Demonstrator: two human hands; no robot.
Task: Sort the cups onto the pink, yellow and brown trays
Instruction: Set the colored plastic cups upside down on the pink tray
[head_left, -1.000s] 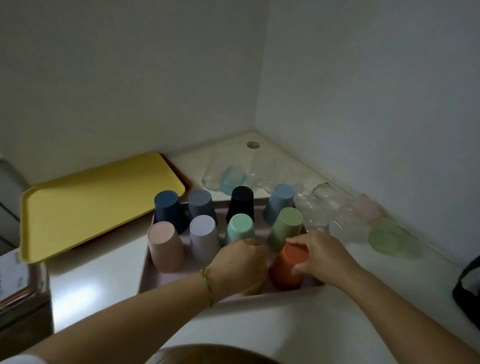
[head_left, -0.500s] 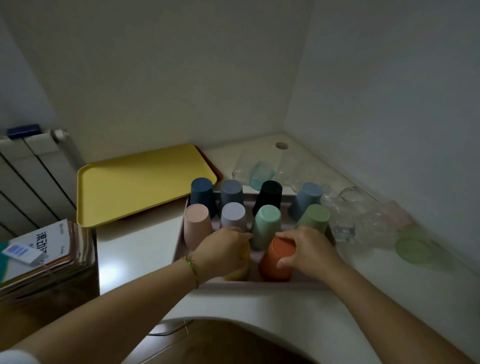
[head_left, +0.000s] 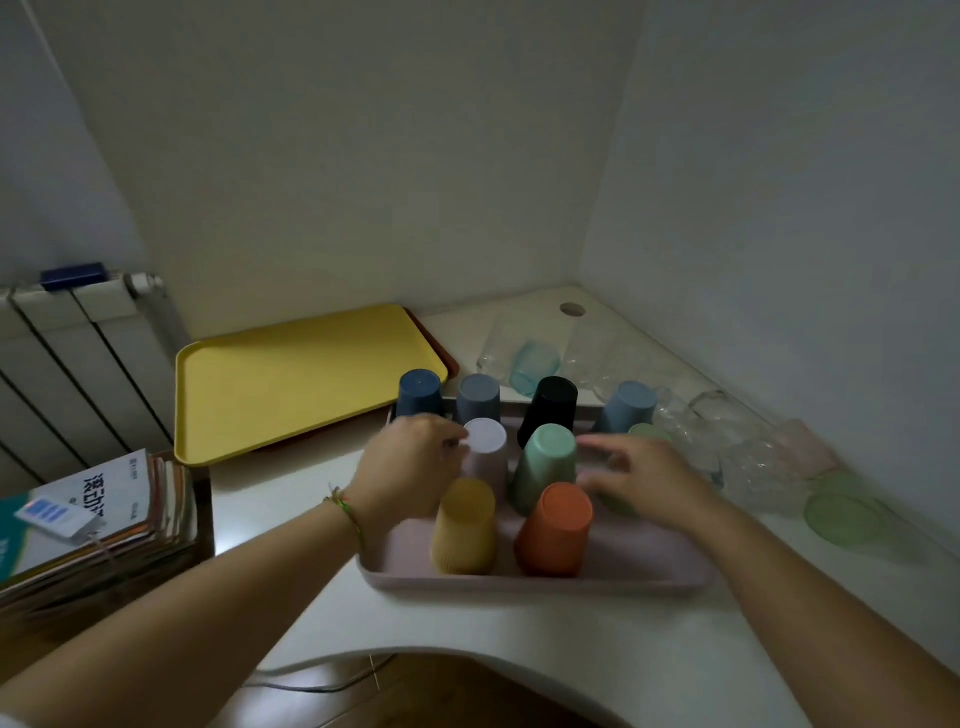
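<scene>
A pink tray (head_left: 519, 582) at the table's front carries upside-down cups. A yellow cup (head_left: 462, 525) and an orange cup (head_left: 556, 530) stand free in its front row. Behind them are a lavender cup (head_left: 485, 447), a mint cup (head_left: 548, 462), and dark blue (head_left: 420, 392), grey-blue (head_left: 479, 397), black (head_left: 553, 405) and light blue (head_left: 626, 408) cups. My left hand (head_left: 410, 467) hovers left of the lavender cup, fingers loosely curled, and hides whatever stands beneath it. My right hand (head_left: 639, 478), blurred, has straight fingers beside the mint cup. The yellow tray (head_left: 291, 384) lies on the brown tray (head_left: 444, 356).
Clear glasses (head_left: 727, 441) lie along the right wall with a teal one (head_left: 532, 364), a pinkish one (head_left: 805, 447) and a green one (head_left: 841, 519). A stack of books (head_left: 93, 514) sits at the left by a radiator (head_left: 62, 364). The table's front edge curves inward.
Both hands have let go of the yellow and orange cups, which now stand in the tray's front row. The hands have moved back over the middle row.
</scene>
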